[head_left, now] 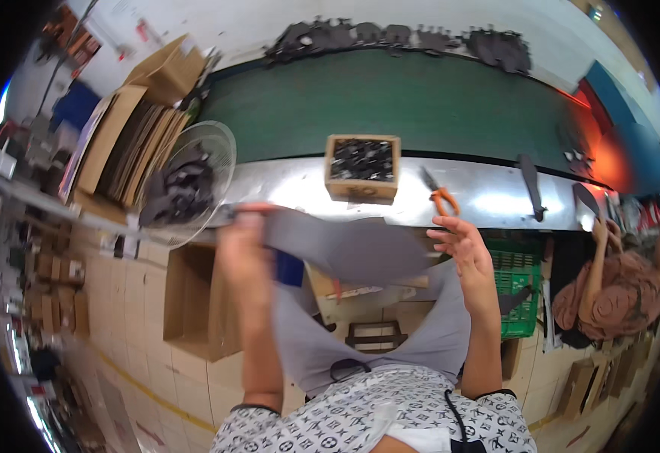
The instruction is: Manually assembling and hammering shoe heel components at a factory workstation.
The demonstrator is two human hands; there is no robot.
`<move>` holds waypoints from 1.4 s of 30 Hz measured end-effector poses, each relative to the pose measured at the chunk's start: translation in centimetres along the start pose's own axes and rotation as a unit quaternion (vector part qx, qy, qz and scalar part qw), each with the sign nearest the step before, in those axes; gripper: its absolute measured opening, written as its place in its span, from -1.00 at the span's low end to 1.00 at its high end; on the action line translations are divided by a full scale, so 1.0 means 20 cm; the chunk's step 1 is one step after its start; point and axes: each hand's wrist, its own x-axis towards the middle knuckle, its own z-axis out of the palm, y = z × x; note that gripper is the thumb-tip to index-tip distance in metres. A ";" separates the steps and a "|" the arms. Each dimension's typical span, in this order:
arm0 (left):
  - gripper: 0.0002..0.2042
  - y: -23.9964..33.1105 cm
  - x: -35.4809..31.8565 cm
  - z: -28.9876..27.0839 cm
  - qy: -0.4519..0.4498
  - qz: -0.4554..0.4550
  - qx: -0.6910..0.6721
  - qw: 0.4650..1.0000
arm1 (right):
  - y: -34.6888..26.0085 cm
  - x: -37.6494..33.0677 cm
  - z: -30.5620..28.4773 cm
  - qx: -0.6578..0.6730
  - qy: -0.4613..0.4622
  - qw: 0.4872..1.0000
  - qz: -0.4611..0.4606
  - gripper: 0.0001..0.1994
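My left hand [243, 245], smeared by motion, grips the narrow left end of a dark grey, flat, insole-shaped piece [371, 249]. The piece stretches sideways in front of me, above my lap and near the metal table edge. Beside its wider right end is my right hand [466, 257], raised with fingers apart and nothing held in it. Past the piece, a small cardboard box [363, 189] filled with small dark parts stands on the metal edge. Orange-handled pliers [439, 195] lie to its right, close beyond my right fingertips.
A green conveyor belt [292, 106] runs behind the metal ledge [488, 189]. At left are a white mesh basket [224, 151] of dark pieces and cardboard sheets [122, 143]. An open carton [194, 302] and green crate [522, 272] flank my legs. Another person [609, 294] sits at right.
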 end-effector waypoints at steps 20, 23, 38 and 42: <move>-0.30 -0.50 0.01 0.16 -0.166 0.212 0.327 0.906 | 0.39 0.57 -0.73 -0.005 0.160 0.984 0.079 -0.85; -0.25 -0.40 -0.18 0.40 -0.233 0.296 0.359 0.854 | 0.17 0.23 0.01 0.269 -0.144 0.943 0.136 -0.80; -0.80 -0.32 -0.21 0.03 -0.061 0.002 -0.155 0.986 | 0.76 -0.28 -0.07 -0.483 -0.171 0.855 0.084 -0.29; -0.67 -0.69 -0.10 0.20 -0.137 -0.062 0.115 0.982 | 0.74 -0.50 -0.18 -0.384 -0.015 0.914 0.127 -0.49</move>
